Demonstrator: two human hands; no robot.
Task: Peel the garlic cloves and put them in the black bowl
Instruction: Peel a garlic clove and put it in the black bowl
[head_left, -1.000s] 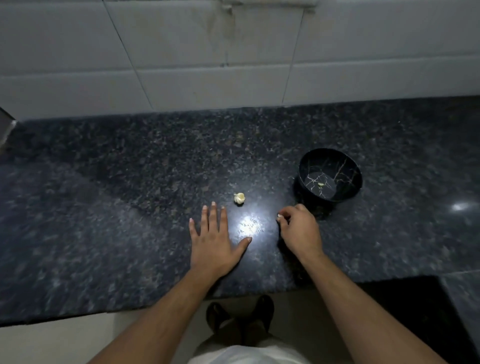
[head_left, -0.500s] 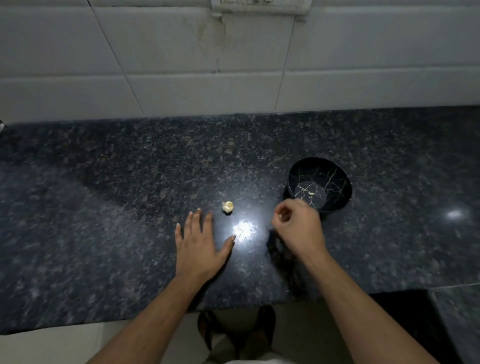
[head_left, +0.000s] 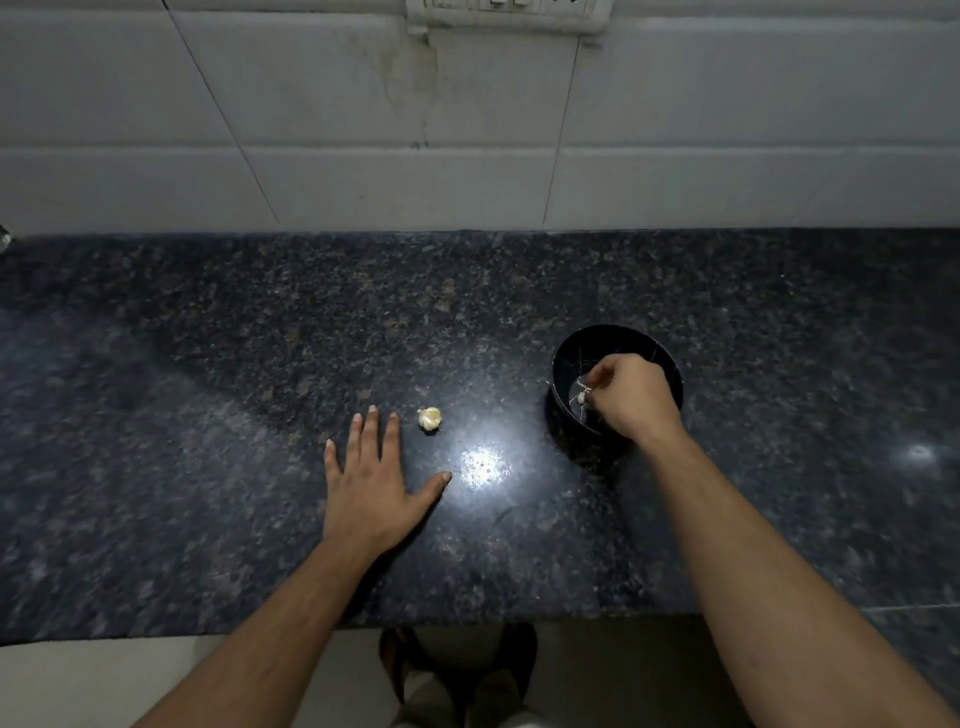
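A black bowl (head_left: 608, 340) with thin pale crack-like lines stands on the dark granite counter at the right. My right hand (head_left: 636, 397) hovers over its near side, fingers pinched on a small pale garlic clove (head_left: 580, 399) held inside the bowl's mouth. A small garlic piece (head_left: 430, 418) with papery skin lies on the counter left of the bowl. My left hand (head_left: 370, 478) rests flat on the counter with fingers spread, its fingertips just left of that garlic piece. The bowl's floor is mostly hidden by my right hand.
The speckled granite counter (head_left: 208, 415) runs the full width, with a bright light reflection near the middle. A white tiled wall (head_left: 363, 130) rises behind it, bearing a switch plate (head_left: 498, 15) at the top. The counter's front edge is near my body; my feet show below.
My right hand has lifted from the counter and moved right and away, over the black bowl, carrying the clove. My left hand stays flat beside the garlic piece.
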